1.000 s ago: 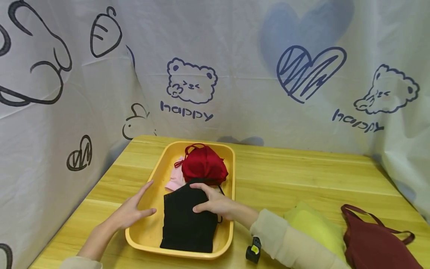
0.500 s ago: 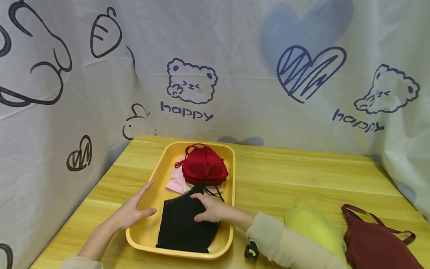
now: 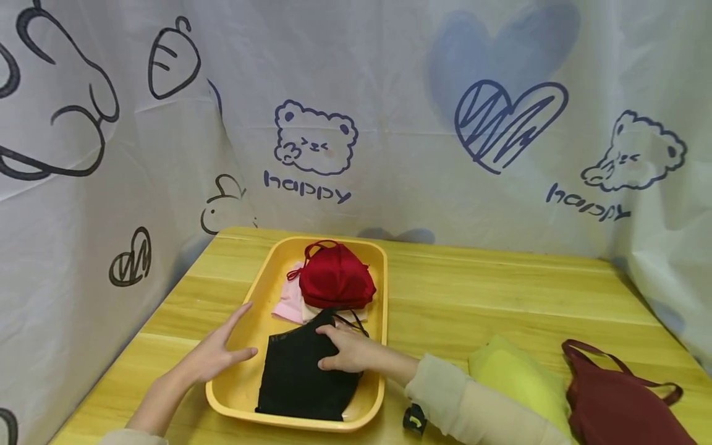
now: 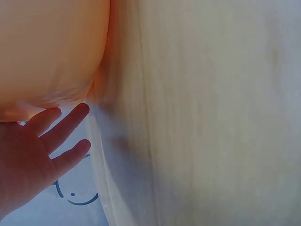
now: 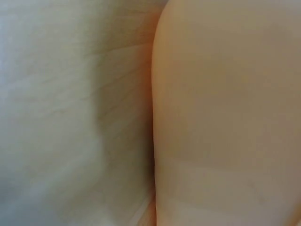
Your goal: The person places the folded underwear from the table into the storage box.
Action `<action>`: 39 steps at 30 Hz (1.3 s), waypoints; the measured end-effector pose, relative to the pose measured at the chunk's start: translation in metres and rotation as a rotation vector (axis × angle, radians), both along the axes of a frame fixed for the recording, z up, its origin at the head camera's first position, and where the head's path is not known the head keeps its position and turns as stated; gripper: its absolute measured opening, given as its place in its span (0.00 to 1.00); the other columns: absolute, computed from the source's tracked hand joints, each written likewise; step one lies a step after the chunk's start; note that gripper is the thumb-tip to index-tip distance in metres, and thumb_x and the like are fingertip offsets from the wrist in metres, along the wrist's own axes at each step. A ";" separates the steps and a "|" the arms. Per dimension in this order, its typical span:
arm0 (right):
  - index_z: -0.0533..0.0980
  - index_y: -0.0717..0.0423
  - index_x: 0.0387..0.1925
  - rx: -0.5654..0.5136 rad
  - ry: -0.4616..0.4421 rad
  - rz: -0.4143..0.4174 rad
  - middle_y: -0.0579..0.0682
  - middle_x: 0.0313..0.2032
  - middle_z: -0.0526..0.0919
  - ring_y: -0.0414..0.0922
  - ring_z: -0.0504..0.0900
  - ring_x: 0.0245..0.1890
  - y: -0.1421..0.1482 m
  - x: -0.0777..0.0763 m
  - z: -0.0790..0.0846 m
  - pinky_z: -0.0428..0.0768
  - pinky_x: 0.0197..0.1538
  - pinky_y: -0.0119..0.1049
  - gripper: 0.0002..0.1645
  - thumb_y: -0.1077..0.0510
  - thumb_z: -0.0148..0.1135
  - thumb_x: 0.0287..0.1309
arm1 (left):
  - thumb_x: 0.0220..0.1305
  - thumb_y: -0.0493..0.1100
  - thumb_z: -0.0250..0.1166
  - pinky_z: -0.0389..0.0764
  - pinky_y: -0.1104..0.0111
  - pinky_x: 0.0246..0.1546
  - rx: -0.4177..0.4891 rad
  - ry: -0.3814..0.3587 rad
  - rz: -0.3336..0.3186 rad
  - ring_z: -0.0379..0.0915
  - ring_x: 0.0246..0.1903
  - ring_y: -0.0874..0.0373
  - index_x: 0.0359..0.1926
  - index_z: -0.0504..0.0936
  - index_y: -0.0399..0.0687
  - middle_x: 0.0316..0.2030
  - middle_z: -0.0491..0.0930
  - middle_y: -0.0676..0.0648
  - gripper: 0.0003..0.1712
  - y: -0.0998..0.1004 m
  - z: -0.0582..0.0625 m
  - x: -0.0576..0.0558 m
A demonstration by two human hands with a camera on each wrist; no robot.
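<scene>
A black top (image 3: pixel 306 374) with lace trim and thin straps lies folded in the near half of a yellow tray (image 3: pixel 222 405). My right hand (image 3: pixel 356 352) rests on its right side, thumb and fingers spread apart. My left hand (image 3: pixel 214 355) reaches over the tray's left rim with spread fingers and nothing in them. In the left wrist view, the left hand's fingers (image 4: pixel 68 157) show beside the tray's outer wall (image 4: pixel 51 52). Behind the black top sits a red satin bra (image 3: pixel 336 278), partly over pink cloth (image 3: pixel 289 303) and a cream piece (image 3: pixel 308 313).
Right of the tray, a yellow garment (image 3: pixel 520 380) and a maroon strappy top (image 3: pixel 617 395) lie on the wooden table (image 3: pixel 473 284), partly behind the right sleeve (image 3: pixel 478 402). A white printed curtain (image 3: pixel 400 154) stands around the back and left.
The black top has shifted towards the near end of the tray, uncovering more cream cloth and its straps. My right hand has moved nearer with it; my left hand stays put.
</scene>
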State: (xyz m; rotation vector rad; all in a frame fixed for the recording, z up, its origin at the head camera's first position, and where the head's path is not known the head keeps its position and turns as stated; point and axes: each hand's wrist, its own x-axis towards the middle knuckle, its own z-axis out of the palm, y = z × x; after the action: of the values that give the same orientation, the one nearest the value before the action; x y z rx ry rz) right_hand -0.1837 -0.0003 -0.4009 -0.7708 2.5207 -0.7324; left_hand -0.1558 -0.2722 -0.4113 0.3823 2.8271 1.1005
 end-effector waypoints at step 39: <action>0.47 0.65 0.66 -0.593 -0.229 0.192 0.69 0.55 0.66 0.59 0.76 0.48 0.078 -0.003 0.019 0.75 0.50 0.31 0.38 0.58 0.53 0.63 | 0.56 0.49 0.64 0.57 0.37 0.55 -0.019 0.024 -0.009 0.51 0.60 0.28 0.69 0.48 0.44 0.64 0.53 0.28 0.47 0.000 -0.002 -0.001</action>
State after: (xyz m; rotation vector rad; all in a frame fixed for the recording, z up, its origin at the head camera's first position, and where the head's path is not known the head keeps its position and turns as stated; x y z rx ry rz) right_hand -0.1868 0.0773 -0.3823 -1.0288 1.9969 -1.4332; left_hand -0.1563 -0.2726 -0.4134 0.4092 2.8513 1.0734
